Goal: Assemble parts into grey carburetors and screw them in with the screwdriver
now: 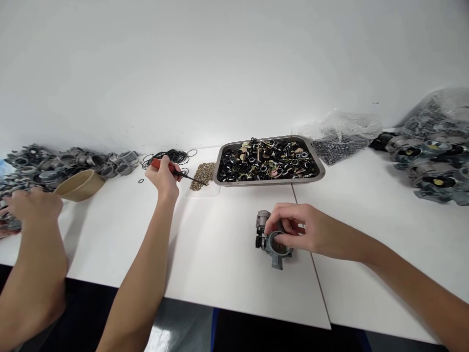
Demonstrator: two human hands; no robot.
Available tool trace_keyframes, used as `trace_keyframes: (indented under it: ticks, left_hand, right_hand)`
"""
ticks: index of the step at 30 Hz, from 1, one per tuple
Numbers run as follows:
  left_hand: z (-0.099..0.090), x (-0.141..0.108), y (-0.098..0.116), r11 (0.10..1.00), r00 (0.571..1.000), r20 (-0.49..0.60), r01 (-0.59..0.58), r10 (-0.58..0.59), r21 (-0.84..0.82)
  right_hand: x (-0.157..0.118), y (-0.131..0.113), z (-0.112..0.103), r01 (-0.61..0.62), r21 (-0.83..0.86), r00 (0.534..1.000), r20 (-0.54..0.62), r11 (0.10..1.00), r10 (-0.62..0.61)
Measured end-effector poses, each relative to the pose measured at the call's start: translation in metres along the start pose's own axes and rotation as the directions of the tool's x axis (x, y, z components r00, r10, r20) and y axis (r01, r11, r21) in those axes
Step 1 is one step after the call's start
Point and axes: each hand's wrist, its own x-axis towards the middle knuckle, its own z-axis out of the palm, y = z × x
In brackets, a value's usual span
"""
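My left hand (164, 178) is wrapped round the red handle of a screwdriver (157, 163). The screwdriver's dark shaft points right, its tip over small brass screws (203, 174) in a shallow clear tray (202, 192). My right hand (293, 226) grips a grey metal carburetor (277, 259) standing on the white table, thumb and fingers at its round opening. Part of the carburetor is hidden behind the fingers.
A metal tray (269, 183) of mixed small parts stands at the back. Black rings (172, 156) lie left of it, a bag of screws (339, 142) right. Metal castings (69, 159), a tan bowl (79, 187) and another person's hand (34, 203) are left; carburetors (436, 168) are right.
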Motion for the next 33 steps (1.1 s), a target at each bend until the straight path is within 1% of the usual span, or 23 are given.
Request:
trace_keyframes:
  ticks: [6,9,13,17,19,21,25,28,33]
  left_hand:
    - [0.0,-0.002,0.009,1.0,1.0,0.005,-0.012,0.012,-0.027]
    - [0.002,-0.004,0.017,0.999,1.0,-0.007,-0.023,0.023,-0.023]
    - [0.003,-0.006,0.031,0.999,0.999,-0.026,-0.023,0.022,-0.037]
    - [0.004,-0.013,0.051,0.994,1.0,-0.026,-0.002,-0.001,-0.105]
    - [0.004,-0.019,0.063,0.991,1.0,0.005,0.008,-0.007,-0.136]
    - [0.005,-0.027,0.073,0.986,0.998,0.062,0.019,-0.009,-0.163]
    - [0.013,-0.048,0.087,0.974,0.979,0.205,0.052,-0.006,-0.221]
    - [0.023,-0.067,0.091,0.966,0.961,0.277,0.077,-0.006,-0.246]
    - [0.035,-0.095,0.091,0.959,0.921,0.384,0.168,-0.07,-0.229]
  right_hand:
    - [0.001,0.0,-0.003,-0.003,0.015,1.0,0.026,1.0,0.002]
    - [0.002,0.004,-0.002,-0.002,0.07,1.0,-0.006,0.998,0.003]
    - [0.008,0.011,0.0,-0.019,0.102,0.988,-0.152,0.995,0.034]
    - [0.016,0.02,0.001,0.014,0.083,0.941,-0.338,0.996,0.015]
    - [0.019,0.024,0.001,0.026,0.067,0.918,-0.396,0.997,0.003]
    - [0.021,0.028,0.001,0.031,0.061,0.905,-0.426,0.998,-0.002]
    - [0.024,0.033,0.004,0.04,0.066,0.901,-0.434,0.997,-0.008]
    - [0.026,0.033,0.008,0.043,0.082,0.903,-0.43,0.996,-0.004]
    - [0.029,0.032,0.014,0.028,0.147,0.917,-0.398,0.989,0.033]
